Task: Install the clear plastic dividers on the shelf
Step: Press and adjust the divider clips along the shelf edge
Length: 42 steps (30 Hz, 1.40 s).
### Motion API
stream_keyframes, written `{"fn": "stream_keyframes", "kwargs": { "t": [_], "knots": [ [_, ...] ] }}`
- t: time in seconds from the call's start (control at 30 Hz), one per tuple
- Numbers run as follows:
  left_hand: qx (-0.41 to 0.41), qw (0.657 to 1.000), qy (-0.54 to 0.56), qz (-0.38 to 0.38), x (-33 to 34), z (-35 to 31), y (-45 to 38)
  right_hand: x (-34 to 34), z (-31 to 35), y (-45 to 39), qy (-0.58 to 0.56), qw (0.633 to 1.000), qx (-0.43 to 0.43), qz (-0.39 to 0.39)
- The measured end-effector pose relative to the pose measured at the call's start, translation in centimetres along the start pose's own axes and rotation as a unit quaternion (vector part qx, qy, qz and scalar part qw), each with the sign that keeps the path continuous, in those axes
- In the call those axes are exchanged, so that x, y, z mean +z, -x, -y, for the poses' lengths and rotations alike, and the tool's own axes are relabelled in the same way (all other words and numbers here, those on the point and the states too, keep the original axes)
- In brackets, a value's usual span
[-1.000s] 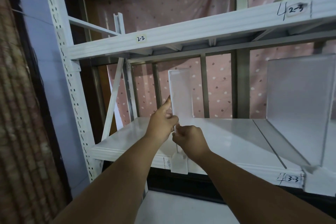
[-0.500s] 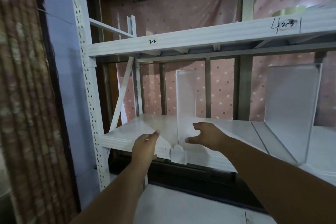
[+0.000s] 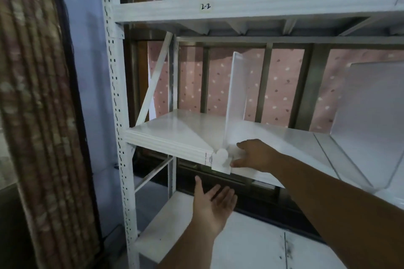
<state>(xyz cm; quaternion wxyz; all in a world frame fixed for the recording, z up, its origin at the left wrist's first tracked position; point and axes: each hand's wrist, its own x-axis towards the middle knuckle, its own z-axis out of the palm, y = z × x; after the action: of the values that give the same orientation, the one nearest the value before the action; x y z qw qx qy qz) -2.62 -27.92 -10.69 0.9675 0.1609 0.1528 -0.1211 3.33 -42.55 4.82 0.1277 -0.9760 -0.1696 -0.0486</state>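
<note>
A clear plastic divider stands upright on the white middle shelf, its front clip hooked over the shelf's front edge. My right hand rests on the shelf just right of the divider's base, thumb and fingers touching the clip and lower edge. My left hand hangs below the shelf edge, palm up, fingers spread, holding nothing. A second divider stands further right on the same shelf.
The white rack has a perforated upright post at the left and an upper shelf labelled 2-2. A lower shelf lies beneath. A patterned curtain hangs at the far left, pink dotted fabric behind.
Both hands let go of the divider's upright panel. My left hand dropped below the shelf edge and opened; my right hand slid down to the clip. The view shifted left and closer.
</note>
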Motion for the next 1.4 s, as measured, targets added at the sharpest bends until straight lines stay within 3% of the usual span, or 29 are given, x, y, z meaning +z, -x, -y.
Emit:
{"fn": "stream_keyframes", "kwargs": {
  "t": [0.2,0.33,0.57,0.87,1.1,1.4],
  "knots": [
    [-0.042,0.993,0.102,0.050,1.0,1.6,-1.7,1.3,0.2,-0.8,0.094,0.993,-0.070,-0.021],
    [-0.048,0.984,0.144,0.089,1.6,2.0,-2.4,1.5,0.3,-1.0,0.127,0.988,-0.073,-0.046],
    [0.028,0.982,0.149,0.109,3.0,3.3,-2.9,1.5,0.0,-0.9,0.137,0.987,-0.064,-0.056],
    [0.076,0.987,0.141,0.031,4.6,3.6,-3.2,2.5,-0.8,-0.4,0.148,0.981,-0.081,-0.097],
    [0.159,0.981,0.093,-0.056,5.6,3.4,-3.2,3.7,-0.8,0.0,0.156,0.972,-0.080,-0.158],
    [0.182,0.979,0.069,-0.068,4.7,1.6,-3.8,4.9,0.3,-1.3,0.185,0.965,0.022,-0.184]
  ]
}}
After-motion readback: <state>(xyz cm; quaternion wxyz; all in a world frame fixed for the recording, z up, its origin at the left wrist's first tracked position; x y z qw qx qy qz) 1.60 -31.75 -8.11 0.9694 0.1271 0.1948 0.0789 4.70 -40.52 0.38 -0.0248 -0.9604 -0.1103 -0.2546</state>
